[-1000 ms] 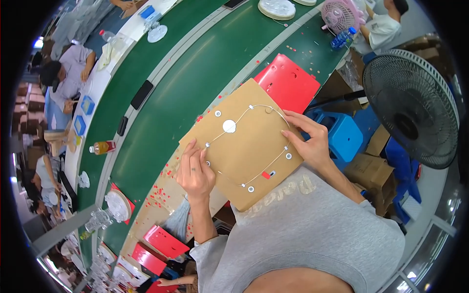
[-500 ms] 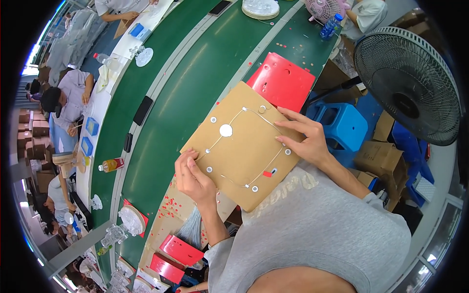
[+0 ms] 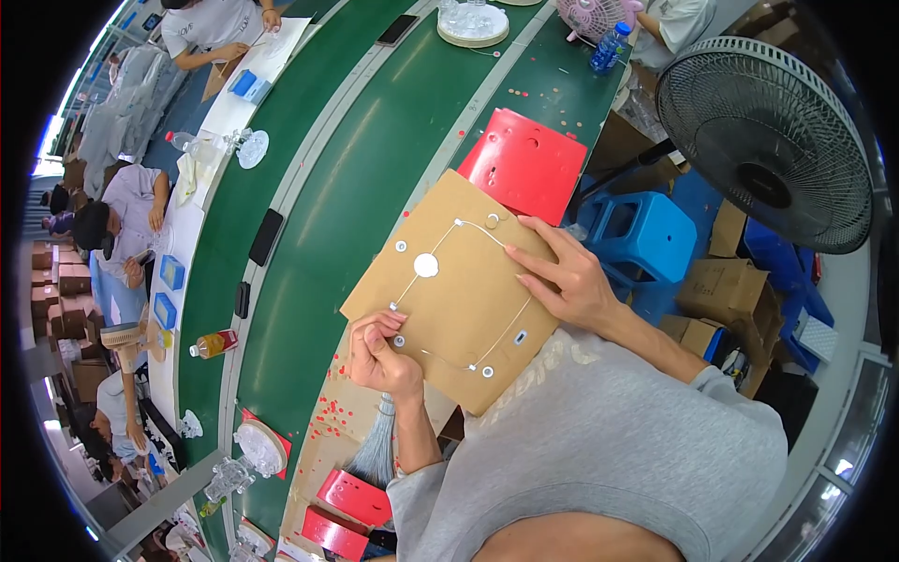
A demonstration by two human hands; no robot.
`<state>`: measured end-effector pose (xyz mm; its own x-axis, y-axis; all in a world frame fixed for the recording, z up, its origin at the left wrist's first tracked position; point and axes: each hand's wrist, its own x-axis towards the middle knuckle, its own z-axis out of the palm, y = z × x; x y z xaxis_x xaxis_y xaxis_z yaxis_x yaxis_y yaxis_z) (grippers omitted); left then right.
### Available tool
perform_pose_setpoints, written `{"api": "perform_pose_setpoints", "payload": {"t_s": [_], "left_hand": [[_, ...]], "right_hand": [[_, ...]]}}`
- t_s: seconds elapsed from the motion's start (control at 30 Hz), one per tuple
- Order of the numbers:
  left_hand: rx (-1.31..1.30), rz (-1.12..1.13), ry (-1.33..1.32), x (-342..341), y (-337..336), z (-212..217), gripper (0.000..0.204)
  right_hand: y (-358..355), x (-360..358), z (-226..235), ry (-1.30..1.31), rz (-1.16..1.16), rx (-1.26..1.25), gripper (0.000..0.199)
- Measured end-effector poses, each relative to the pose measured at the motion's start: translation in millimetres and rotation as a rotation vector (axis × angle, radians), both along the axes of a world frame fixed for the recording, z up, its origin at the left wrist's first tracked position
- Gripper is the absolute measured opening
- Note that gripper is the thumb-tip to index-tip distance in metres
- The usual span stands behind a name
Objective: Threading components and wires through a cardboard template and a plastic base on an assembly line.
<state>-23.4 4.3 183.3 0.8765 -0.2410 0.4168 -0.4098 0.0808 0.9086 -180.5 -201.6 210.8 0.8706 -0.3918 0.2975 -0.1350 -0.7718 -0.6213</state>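
Nearest to us is the front of our grey sweatshirt (image 3: 599, 440), and just beyond it the brown board (image 3: 459, 314) sits tilted between our hands, its near corner meeting the cloth in this view. A thin pale wire (image 3: 503, 332) runs in a loop over the board's face, held by small white clips, with a white disc (image 3: 426, 266) on its left stretch.

Our left hand (image 3: 386, 358) is mostly curled, its thumb close to the fingertips at the board's left edge, beside one clip; we cannot tell whether anything is pinched there. Our right hand (image 3: 567, 281) is partly open over the board's right side, the thumb and fingers spread with a gap between them, their tips at the board's face close to the wire.

Left of us, red curved pieces (image 3: 354, 496) lie near a bundle of grey bristles (image 3: 376, 440), with red bits scattered about. Beyond the board, a red panel (image 3: 524, 164) lies on the green surface (image 3: 342, 215). To our right stand a blue stool (image 3: 670, 234) and a black fan (image 3: 763, 140). Farther across we see a black phone (image 3: 267, 236), an amber bottle (image 3: 215, 344) and a seated co-worker (image 3: 136, 201).
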Motion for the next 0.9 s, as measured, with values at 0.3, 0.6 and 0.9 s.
{"api": "perform_pose_setpoints", "payload": {"t_s": [0.3, 0.6, 0.9], "left_hand": [[0.039, -0.033, -0.015, 6, 4, 7, 0.038], [0.582, 0.029, -0.705, -23, 12, 42, 0.018], [0.869, 0.399, -0.173, -41, -4, 43, 0.045]], "right_hand": [[-8, 10, 13, 0.110, 0.064, -0.032, 0.047], [-1, 123, 7, 0.073, 0.783, -0.371, 0.072], [21, 163, -5, 0.129, 0.522, -0.454, 0.053]]}}
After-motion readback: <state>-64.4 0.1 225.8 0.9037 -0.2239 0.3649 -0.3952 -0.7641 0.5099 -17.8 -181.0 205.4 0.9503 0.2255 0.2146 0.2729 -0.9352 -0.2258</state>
